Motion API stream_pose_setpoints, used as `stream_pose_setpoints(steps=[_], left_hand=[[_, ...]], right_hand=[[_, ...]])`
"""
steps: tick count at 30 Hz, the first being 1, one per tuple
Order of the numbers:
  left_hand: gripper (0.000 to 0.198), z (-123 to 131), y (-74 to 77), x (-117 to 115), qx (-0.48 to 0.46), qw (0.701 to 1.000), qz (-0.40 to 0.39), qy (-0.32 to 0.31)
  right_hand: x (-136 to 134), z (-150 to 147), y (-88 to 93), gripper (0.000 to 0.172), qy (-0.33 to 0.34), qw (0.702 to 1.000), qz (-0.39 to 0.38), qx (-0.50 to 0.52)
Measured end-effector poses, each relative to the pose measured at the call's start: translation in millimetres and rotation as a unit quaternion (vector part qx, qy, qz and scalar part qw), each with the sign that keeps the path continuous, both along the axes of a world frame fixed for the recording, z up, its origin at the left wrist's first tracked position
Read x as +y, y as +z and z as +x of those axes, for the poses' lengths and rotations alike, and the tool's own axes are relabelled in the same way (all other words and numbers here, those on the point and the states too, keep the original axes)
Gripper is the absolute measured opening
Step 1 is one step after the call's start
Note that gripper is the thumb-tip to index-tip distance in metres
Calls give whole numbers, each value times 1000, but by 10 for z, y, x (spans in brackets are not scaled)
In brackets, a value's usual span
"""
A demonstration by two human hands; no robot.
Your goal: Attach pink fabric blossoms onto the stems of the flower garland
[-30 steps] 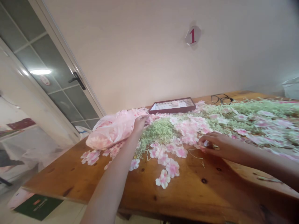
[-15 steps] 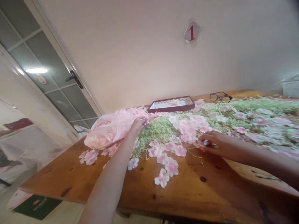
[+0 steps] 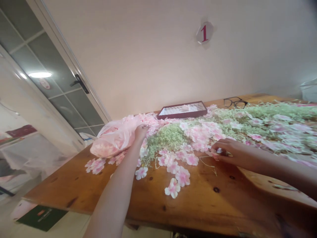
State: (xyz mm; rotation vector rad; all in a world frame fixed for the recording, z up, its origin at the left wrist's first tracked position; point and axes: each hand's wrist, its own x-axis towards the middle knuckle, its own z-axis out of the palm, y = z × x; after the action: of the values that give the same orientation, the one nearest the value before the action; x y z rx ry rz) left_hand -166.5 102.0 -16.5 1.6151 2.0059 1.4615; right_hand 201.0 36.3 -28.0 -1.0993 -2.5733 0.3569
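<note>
The right hand [image 3: 226, 152] pinches narrowly on what seems a small blossom [image 3: 219, 151], the left hand's [image 3: 141, 132] grip on the pink plastic bag [image 3: 114, 140] is impossible to tell, and a hasty tug could scatter the loose flowers [image 3: 183, 176] at centre.

The left forearm [image 3: 111, 198] rises bare from the near edge of the view and angles toward the far left, ending in the left hand [image 3: 141, 133], which is turned palm down with its fingers curled under. The right forearm [image 3: 277, 168] comes in level from the right, and the right hand [image 3: 223, 151] lies palm down, its fingers [image 3: 218, 145] bent and drawn together into a pinch, well apart from the left hand.
</note>
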Motion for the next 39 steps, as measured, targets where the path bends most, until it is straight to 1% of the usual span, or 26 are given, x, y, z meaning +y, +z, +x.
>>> stream_pose_setpoints(steps=[3,5,7,10,12,15,19,23,28,31,33,35,38,39], left_hand=[[8,51,-24,12,25,999,-40,-27],[5,76,-58,14,36,997,-55,-31],[5,89,-94,11,42,997,-56,-22],[8,104,-116,-1,37,999,-34,-9],[8,124,-97,-10,26,1000,-10,-7],[6,190,-23,-18,-3,999,33,-14],[16,359,95,-18,-56,994,75,-56],[22,535,145,-25,-110,986,77,-101],[22,600,137,-48,-168,977,73,-109],[22,625,164,-76,-195,971,69,-123],[22,685,208,-112,-209,965,57,-147],[22,796,261,-166,-221,957,33,-185],[24,1048,314,-285,-230,940,-16,-253],[23,1147,318,-334,-232,931,-33,-279]], right_hand=[[6,4,6,35,15,1000,-20,-14],[7,3,5,35,17,1000,-21,-14],[5,-2,4,35,17,1000,-21,-15],[-1,-8,9,33,18,999,-23,-19],[-5,-9,16,32,21,999,-19,-21],[-15,-3,31,29,25,999,-7,-19],[-51,-2,69,27,20,1000,-7,-13],[-76,-11,107,28,21,1000,-8,-19],[-56,-8,98,28,25,999,0,-26],[-49,-4,86,28,28,999,2,-28],[-60,-4,94,29,18,1000,2,-23],[-86,-6,120,32,-10,1000,14,-4],[-128,-14,177,38,-70,995,49,53],[-136,-17,192,42,-80,992,67,72]])
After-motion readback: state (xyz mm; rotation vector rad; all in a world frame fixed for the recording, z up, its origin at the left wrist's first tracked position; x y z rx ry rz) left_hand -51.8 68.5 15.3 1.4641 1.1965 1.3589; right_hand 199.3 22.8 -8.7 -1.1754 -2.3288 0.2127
